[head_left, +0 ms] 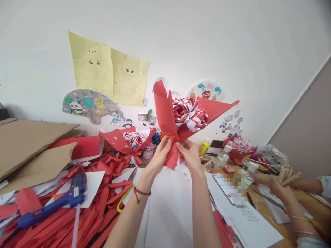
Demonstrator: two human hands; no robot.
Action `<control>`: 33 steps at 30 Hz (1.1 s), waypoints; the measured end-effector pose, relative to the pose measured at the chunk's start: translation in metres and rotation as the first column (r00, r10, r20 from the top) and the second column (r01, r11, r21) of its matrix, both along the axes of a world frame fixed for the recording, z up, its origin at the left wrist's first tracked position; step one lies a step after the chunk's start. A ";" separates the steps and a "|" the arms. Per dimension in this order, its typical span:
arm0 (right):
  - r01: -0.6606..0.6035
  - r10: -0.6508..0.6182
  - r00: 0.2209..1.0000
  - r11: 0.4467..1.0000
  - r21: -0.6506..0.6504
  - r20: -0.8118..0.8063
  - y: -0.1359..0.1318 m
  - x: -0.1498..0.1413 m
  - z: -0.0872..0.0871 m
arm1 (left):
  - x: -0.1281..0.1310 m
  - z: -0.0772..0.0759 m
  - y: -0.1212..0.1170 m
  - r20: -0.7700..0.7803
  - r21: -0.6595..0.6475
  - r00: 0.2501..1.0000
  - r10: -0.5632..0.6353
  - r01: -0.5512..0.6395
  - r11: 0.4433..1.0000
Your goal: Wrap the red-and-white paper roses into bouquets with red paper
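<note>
Held up in front of me is a paper flower bouquet (190,115), its red and white striped blooms wrapped in red paper. My left hand (162,150) pinches the gathered neck of the wrapping from the left. From the other side my right hand (188,151) grips the same neck, thumbs close together. Below the hands the red paper flares out in a short tail. White paper (169,206) lies on the table under my forearms. A second red-wrapped bouquet (129,141) stands behind, to the left.
Red paper strips (98,203) heap at left with a blue glue gun (64,199) and yellow-handled scissors (122,198). Cardboard (33,141) lies beyond. Bottles (222,156), a phone (224,189) and another bouquet (239,146) sit at right. Another person's hands (279,189) hold rolled sticks (287,175).
</note>
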State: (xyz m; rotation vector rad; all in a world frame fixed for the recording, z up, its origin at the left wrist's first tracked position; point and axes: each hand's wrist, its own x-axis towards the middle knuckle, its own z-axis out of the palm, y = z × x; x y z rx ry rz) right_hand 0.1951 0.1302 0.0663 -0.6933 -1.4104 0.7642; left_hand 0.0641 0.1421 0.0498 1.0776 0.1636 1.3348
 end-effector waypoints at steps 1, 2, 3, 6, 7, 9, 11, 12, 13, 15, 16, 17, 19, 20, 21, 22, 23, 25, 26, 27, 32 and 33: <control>0.003 -0.003 1.000 1.000 -0.003 -0.010 -0.001 0.000 0.000 | 0.000 0.000 0.000 -0.011 -0.009 1.000 0.010 -0.010 1.000; 0.004 -0.004 1.000 1.000 -0.006 -0.023 -0.001 0.001 0.000 | -0.001 0.000 0.000 -0.020 -0.007 1.000 0.011 -0.011 1.000; 0.001 -0.001 0.999 1.000 -0.013 -0.040 -0.001 0.001 0.000 | -0.001 0.001 -0.001 -0.026 0.006 1.000 0.005 -0.004 1.000; -0.030 0.023 0.993 0.998 -0.053 -0.120 -0.001 0.002 0.000 | -0.001 0.001 -0.001 -0.033 0.067 0.999 -0.028 0.030 0.997; -0.039 0.028 0.988 0.997 -0.070 -0.153 0.000 0.001 0.000 | -0.001 0.000 -0.001 -0.032 0.079 0.999 -0.033 0.035 0.996; -0.047 0.023 0.976 0.993 -0.106 -0.215 0.001 0.001 0.000 | 0.000 -0.001 0.000 -0.032 0.084 0.999 -0.031 0.034 0.996; -0.039 0.001 0.966 0.989 -0.141 -0.260 0.001 0.000 0.001 | 0.000 -0.002 0.001 -0.032 0.074 0.999 -0.025 0.027 0.997; -0.035 -0.009 0.962 0.987 -0.157 -0.274 0.001 0.000 0.002 | 0.001 -0.003 0.001 -0.031 0.067 0.999 -0.024 0.026 0.997; -0.033 -0.017 0.959 0.985 -0.170 -0.281 0.000 -0.001 0.002 | 0.001 -0.003 0.001 -0.029 0.062 0.999 -0.029 0.031 0.998; -0.023 -0.033 0.956 0.982 -0.186 -0.292 -0.003 -0.002 0.004 | 0.001 -0.004 0.001 -0.019 0.050 0.998 -0.055 0.056 0.997; -0.011 -0.047 0.954 0.982 -0.190 -0.297 -0.004 -0.003 0.005 | 0.001 -0.004 0.000 -0.013 0.047 0.997 -0.072 0.072 0.996; 0.008 -0.067 0.950 0.981 -0.191 -0.306 -0.006 -0.004 0.006 | 0.001 -0.004 -0.001 -0.005 0.045 0.996 -0.088 0.088 0.995; 0.053 -0.116 0.938 0.980 -0.194 -0.328 -0.009 -0.007 0.007 | 0.003 -0.003 -0.003 0.015 0.040 0.994 -0.111 0.111 0.993; 0.073 -0.137 0.931 0.978 -0.194 -0.338 -0.010 -0.009 0.008 | 0.004 -0.003 -0.004 0.026 0.035 0.993 -0.118 0.117 0.992; 0.091 -0.155 0.925 0.977 -0.194 -0.346 -0.011 -0.011 0.008 | 0.004 -0.003 -0.004 0.035 0.026 0.992 -0.124 0.123 0.992; 0.102 -0.166 0.922 0.976 -0.192 -0.351 -0.011 -0.013 0.009 | 0.005 -0.003 -0.004 0.044 0.013 0.991 -0.126 0.125 0.992; 0.104 -0.166 0.922 0.977 -0.187 -0.350 -0.012 -0.014 0.009 | 0.005 -0.003 -0.003 0.052 -0.001 0.991 -0.124 0.124 0.992; 0.072 -0.125 0.935 0.983 -0.169 -0.332 -0.012 -0.014 0.010 | 0.004 -0.003 -0.001 0.072 -0.031 0.991 -0.114 0.117 0.993; 0.036 -0.084 0.946 0.987 -0.156 -0.313 -0.012 -0.014 0.010 | 0.003 -0.003 0.000 0.086 -0.043 0.990 -0.110 0.114 0.993; -0.008 -0.032 0.958 0.990 -0.138 -0.285 -0.013 -0.013 0.011 | 0.002 -0.003 0.001 0.101 -0.051 0.989 -0.108 0.113 0.992; -0.196 0.193 0.980 0.977 -0.081 -0.044 -0.016 -0.016 0.009 | 0.001 -0.003 0.003 0.138 -0.064 0.983 -0.123 0.133 0.989; -0.189 0.188 0.982 0.980 -0.068 -0.014 -0.016 -0.019 0.008 | 0.002 -0.003 0.004 0.128 -0.064 0.985 -0.114 0.123 0.990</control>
